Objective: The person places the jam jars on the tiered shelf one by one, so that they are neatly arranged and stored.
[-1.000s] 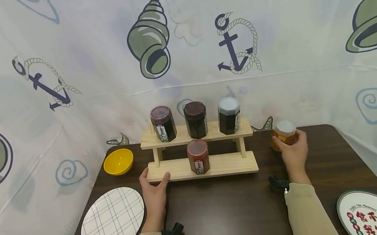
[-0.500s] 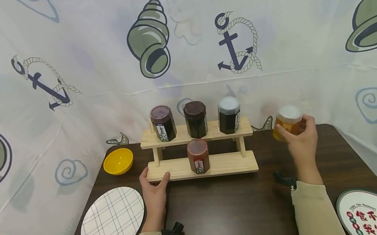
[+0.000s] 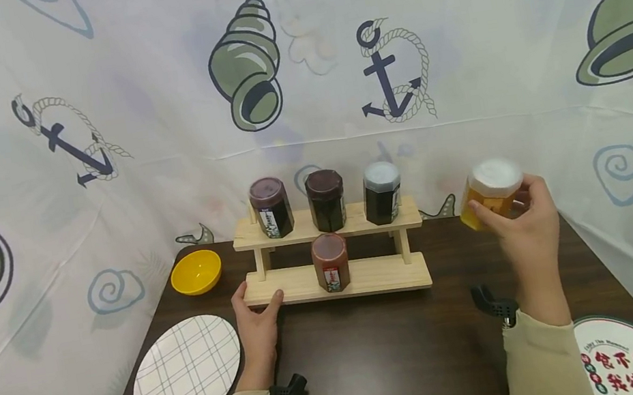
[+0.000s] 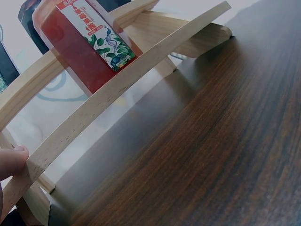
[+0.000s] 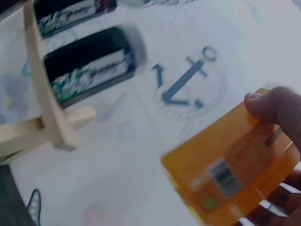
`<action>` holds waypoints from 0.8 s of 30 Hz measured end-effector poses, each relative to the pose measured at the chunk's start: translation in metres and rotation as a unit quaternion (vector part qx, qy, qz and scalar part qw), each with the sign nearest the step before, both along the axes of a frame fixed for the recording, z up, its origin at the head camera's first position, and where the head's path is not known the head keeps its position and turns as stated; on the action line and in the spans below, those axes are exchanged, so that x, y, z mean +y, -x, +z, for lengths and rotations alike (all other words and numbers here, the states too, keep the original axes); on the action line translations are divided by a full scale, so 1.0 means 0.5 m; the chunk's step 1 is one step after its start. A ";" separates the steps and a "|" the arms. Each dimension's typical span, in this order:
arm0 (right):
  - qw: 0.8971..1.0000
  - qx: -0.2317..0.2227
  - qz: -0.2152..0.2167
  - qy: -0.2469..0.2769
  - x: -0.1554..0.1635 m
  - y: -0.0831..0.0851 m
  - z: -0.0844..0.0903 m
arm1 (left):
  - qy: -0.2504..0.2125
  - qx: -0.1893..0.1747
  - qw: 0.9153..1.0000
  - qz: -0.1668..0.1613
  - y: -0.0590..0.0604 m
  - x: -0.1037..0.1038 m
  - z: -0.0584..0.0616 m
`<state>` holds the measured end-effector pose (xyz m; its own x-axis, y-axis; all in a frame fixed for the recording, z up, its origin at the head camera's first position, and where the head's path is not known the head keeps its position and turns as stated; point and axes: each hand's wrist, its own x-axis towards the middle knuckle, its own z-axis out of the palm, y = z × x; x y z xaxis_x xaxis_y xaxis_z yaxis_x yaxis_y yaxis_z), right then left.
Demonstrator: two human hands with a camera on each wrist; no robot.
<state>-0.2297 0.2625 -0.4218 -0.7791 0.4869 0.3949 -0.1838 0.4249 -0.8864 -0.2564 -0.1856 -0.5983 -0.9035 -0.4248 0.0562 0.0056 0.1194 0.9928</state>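
Note:
My right hand (image 3: 526, 233) grips a jar of orange-yellow contents (image 3: 486, 199) with a white lid, held up at the back right, tilted. Its label with a barcode faces the right wrist camera, and the thumb lies along its side. My left hand (image 3: 258, 331) holds the left end of a two-tier wooden rack (image 3: 387, 274), the thumb (image 4: 13, 161) against the lower board's front edge. A red jar (image 3: 330, 264) stands mid-way on the lower board. On the upper board are a purple-lidded jar (image 3: 271, 209), a dark-lidded jar (image 3: 326, 201) and a pale-lidded dark jar (image 3: 381, 194).
Left of the rack is a yellow bowl (image 3: 196, 273), with a white checked oval mat (image 3: 187, 373) nearer the front. A white plate with red lettering (image 3: 620, 349) lies at the front right, partly behind the right sleeve. A patterned cloth (image 3: 152, 99) hangs behind the dark table.
My right hand has lifted the orange-yellow jar off the table and brought it up, rightward and closer. My left hand stays at the rack's left end, and the other jars have not moved.

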 end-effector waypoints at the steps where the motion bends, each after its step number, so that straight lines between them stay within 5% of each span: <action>1: 1.000 -0.007 0.005 0.003 -0.003 -0.005 0.007 | -0.001 0.000 1.000 0.001 0.000 0.000 0.000; 10: 0.993 -0.075 0.092 -0.007 -0.031 -0.023 0.036 | -0.002 0.002 1.000 -0.002 0.000 0.002 0.001; 17: 0.979 -0.092 0.180 -0.007 -0.063 -0.009 0.022 | -0.004 0.002 1.000 -0.001 -0.002 0.003 0.000; 24: 0.965 -0.129 0.225 -0.022 -0.103 0.011 -0.001 | -0.007 0.006 1.000 -0.002 -0.002 0.004 0.001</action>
<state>-0.2350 0.2111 -0.4222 -0.9830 0.0627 0.1726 -0.1348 0.3914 -0.9103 -0.2552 -0.1835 -0.5980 -0.9047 -0.4215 0.0613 0.0179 0.1060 0.9942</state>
